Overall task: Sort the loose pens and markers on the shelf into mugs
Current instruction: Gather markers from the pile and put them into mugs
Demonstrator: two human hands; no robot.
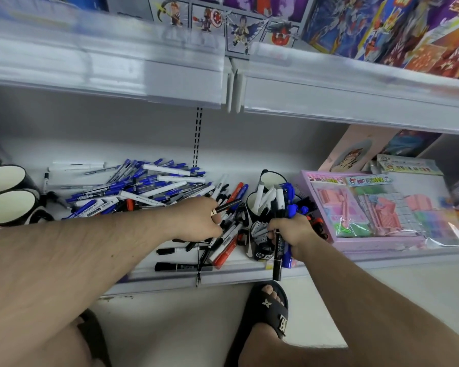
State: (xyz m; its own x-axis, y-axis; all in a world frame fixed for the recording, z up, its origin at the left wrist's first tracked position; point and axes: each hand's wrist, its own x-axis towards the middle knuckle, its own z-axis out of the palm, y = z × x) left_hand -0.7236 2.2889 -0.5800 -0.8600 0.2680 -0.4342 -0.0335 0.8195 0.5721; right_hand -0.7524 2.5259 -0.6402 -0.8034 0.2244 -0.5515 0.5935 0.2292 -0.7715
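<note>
My left hand [196, 218] pinches a black marker [227, 206] over the pile [143, 186]; my right hand [292, 231] grips a bundle of markers [281, 250] beside the mug [257, 234].

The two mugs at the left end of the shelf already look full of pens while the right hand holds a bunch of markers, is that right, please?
Not quite. The head view shows the two mugs at the left end of the shelf empty, with only their white insides showing. The rest stands: the right hand holds a bunch of markers.
</note>
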